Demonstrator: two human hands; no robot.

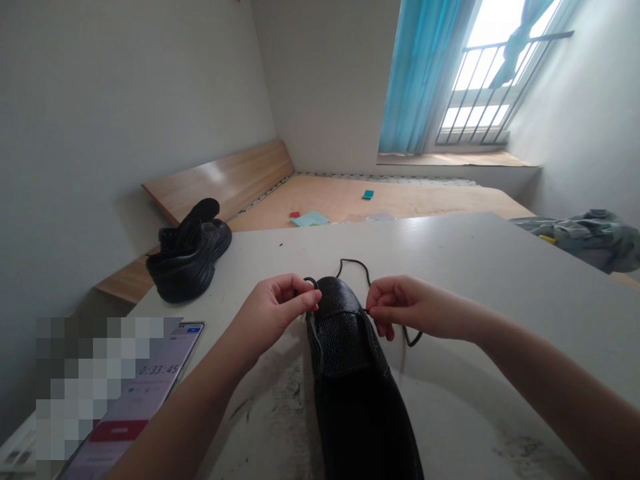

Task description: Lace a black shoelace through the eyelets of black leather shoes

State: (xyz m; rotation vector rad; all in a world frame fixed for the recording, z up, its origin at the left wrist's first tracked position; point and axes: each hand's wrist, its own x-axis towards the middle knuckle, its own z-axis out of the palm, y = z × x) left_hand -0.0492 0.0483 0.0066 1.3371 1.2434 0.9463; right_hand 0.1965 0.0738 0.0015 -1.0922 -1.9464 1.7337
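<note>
A black leather shoe lies on the white table in front of me, its toe pointing away and its dark opening towards me. My left hand pinches a black shoelace at the shoe's left side, near the front. On the right side, my right hand has its fingers closed on the lace too. The loose shoelace loops over the table beyond the toe, and another stretch hangs below my right hand. The eyelets are too dark or hidden to make out.
Another black shoe stands at the table's left edge, its tongue raised. A phone showing a timer lies at the lower left. Beyond the white table is a wooden surface with small coloured items. Crumpled cloth lies at the right.
</note>
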